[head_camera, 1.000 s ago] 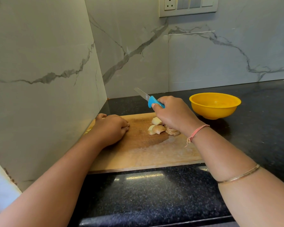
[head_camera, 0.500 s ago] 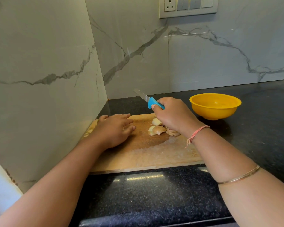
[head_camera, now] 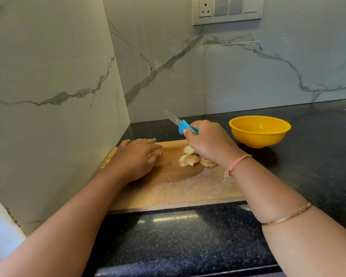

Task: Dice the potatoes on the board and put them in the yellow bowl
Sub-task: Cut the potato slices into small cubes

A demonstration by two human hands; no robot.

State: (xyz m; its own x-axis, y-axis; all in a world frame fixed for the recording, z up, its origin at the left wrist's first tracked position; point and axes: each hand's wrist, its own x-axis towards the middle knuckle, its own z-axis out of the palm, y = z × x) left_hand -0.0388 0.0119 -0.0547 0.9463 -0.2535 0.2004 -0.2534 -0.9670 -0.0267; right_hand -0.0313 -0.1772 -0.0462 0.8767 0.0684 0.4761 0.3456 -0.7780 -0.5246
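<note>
A wooden cutting board (head_camera: 174, 188) lies on the black counter. Several potato pieces (head_camera: 190, 159) with brown skin sit near its far middle, partly hidden under my right hand. My right hand (head_camera: 210, 142) grips a knife by its blue handle (head_camera: 185, 127), the blade (head_camera: 171, 116) pointing up and to the left, off the board. My left hand (head_camera: 136, 158) lies on the board's left part with fingers stretched out flat, a bit of pale potato showing under the fingertips. The yellow bowl (head_camera: 260, 130) stands empty to the right of the board.
Marble walls close the corner on the left and behind. A socket and switch plate (head_camera: 228, 10) is on the back wall. The black granite counter (head_camera: 318, 156) extends to the right and in front of the board.
My left hand has uncurled from a fist to flat, stretched fingers on the board. The right hand with the knife has stayed almost still.
</note>
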